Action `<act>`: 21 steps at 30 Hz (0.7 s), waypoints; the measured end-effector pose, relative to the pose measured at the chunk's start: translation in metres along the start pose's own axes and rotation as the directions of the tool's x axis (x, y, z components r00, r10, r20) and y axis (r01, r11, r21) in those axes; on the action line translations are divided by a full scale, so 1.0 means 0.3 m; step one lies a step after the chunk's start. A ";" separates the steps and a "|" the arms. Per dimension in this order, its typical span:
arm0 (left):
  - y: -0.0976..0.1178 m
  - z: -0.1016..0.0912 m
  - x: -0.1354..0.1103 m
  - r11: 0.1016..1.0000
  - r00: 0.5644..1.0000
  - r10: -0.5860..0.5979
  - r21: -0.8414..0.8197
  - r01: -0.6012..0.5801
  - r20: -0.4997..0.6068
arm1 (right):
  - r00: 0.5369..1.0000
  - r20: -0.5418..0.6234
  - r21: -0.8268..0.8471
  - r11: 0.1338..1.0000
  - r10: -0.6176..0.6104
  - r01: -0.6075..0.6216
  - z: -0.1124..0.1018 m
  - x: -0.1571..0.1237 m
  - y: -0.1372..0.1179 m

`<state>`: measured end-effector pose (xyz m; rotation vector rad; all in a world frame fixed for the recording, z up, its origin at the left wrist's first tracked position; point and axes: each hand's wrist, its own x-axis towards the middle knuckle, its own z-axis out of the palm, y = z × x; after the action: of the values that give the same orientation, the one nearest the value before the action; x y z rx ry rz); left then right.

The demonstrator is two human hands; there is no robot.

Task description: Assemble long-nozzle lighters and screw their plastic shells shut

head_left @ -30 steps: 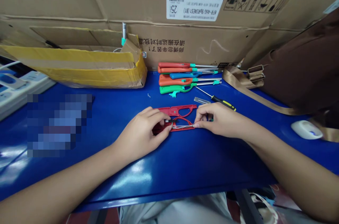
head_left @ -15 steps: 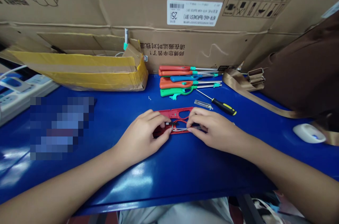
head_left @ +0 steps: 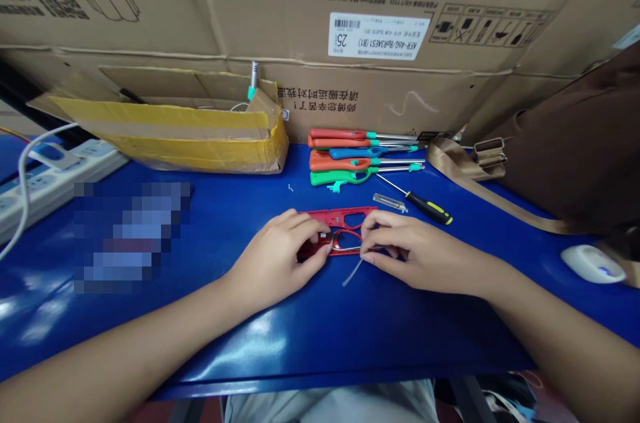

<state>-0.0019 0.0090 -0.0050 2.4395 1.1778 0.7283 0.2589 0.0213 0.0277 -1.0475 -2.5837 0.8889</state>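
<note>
Two red lighter shell halves lie on the blue table in front of me, the far half flat and the near half between my hands. My left hand is closed on the near half's left end, by a small black and white part inside it. A thin wire runs from there along the shell. My right hand pinches a thin translucent tube at the shell's right end; the tube's free end points down-left. My right fingers hide part of the shell's right end.
Behind lie several coloured long lighters, a screwdriver and a small clear fuel tank. A yellow-taped cardboard box and a power strip stand at left. A white mouse-like device and a strap are at right.
The thin tube now sticks out below my right fingers, angled toward me; before, it was not visible there. My left hand keeps its place on the shell. The view has shifted slightly.
</note>
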 end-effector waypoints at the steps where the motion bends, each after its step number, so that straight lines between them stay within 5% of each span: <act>1: 0.001 0.000 -0.001 1.000 1.000 -0.002 -0.001 0.002 0.000 | 1.000 -0.012 0.011 1.000 -0.001 0.001 -0.001 0.003 0.001; 6: 0.006 0.000 0.000 1.000 1.000 -0.004 -0.008 0.004 0.004 | 0.980 -0.182 -0.021 0.997 -0.075 0.072 0.012 0.025 0.035; 10: 0.009 -0.003 0.002 0.999 0.999 -0.032 -0.008 0.032 0.022 | 0.954 -0.291 -0.242 0.970 -0.073 0.000 0.018 0.051 0.072; 16: 0.016 -0.009 0.001 0.998 0.996 -0.057 0.021 0.056 0.068 | 0.986 -0.110 -0.634 0.773 -0.123 0.026 -0.027 0.178 0.088; 21: 0.017 -0.011 -0.002 0.997 0.996 -0.067 0.046 0.064 0.065 | 0.994 -0.081 -0.646 0.763 -0.079 0.008 -0.059 0.274 0.082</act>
<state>-0.0009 0.0057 0.0000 2.4283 1.2546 0.6028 0.2202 0.0999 0.0247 -1.1268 -2.8633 -0.1207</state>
